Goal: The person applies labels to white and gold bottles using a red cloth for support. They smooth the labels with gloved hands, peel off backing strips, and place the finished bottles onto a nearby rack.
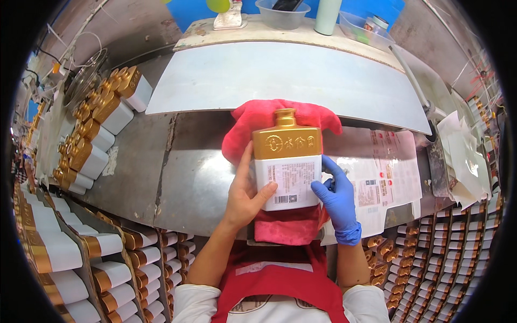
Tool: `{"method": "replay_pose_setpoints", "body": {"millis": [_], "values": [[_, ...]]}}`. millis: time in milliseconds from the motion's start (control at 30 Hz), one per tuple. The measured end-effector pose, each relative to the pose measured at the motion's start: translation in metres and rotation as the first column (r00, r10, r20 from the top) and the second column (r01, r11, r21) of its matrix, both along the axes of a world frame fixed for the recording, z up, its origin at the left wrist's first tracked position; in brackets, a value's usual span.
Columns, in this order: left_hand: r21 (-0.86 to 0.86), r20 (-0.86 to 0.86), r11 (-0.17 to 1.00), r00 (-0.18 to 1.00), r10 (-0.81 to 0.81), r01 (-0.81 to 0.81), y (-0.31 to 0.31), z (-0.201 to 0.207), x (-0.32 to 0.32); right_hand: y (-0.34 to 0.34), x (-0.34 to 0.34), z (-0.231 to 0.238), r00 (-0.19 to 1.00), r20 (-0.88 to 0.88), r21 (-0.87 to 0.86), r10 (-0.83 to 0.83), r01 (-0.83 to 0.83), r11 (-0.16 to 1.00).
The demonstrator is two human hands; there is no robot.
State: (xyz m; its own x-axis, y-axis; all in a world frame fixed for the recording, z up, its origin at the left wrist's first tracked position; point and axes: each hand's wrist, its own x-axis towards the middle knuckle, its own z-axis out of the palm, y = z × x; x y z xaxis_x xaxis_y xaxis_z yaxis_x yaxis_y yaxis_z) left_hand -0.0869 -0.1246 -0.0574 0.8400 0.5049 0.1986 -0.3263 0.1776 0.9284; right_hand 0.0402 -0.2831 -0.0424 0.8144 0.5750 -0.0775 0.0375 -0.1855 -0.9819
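Note:
A flat, upright bottle [287,141] with a gold shoulder and neck and a white lower body is held between my two hands. Fine print and a barcode cover its white front. My bare left hand [245,195] grips its left side, the thumb pressed on the lower front. On the right side, my right hand [338,196] in a blue glove holds the bottle, thumb at the front edge; its other fingers are partly hidden behind. Beneath and behind the bottle lies a red cloth [242,126]. Sheets of printed transfers [377,172] lie on the metal table to the right.
Several gold-and-white bottles [110,116] stand at the table's left. Racks of similar bottles [110,269] flank me on both sides. A pale board [280,75] spans the table's back. Behind it sit a clear bowl [280,13] and a light green cylinder [327,16].

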Motion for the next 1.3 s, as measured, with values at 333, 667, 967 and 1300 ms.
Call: {"method": "replay_pose_setpoints", "body": {"millis": [333, 667, 967, 1300], "values": [[0.047, -0.029, 0.999, 0.999, 0.014, -0.012, -0.002, 0.008, 0.003, 0.011, -0.008, 0.017, 0.988, 0.155, -0.109, -0.019, 0.036, 0.993], [0.076, -0.044, 0.995, 0.996, 0.075, -0.072, -0.006, 0.003, 0.005, 0.015, -0.008, 0.018, 0.994, 0.107, -0.129, -0.026, 0.040, 0.991], [0.275, -0.138, 0.943, 0.963, 0.233, -0.188, -0.007, 0.020, 0.020, 0.020, -0.004, 0.026, 0.972, 0.236, -0.077, 0.006, 0.012, 0.997], [0.438, -0.176, 0.882, 0.945, 0.277, -0.177, 0.008, 0.009, 0.017, 0.016, 0.009, 0.018, 0.998, 0.061, -0.159, 0.001, 0.008, 0.987]]}}
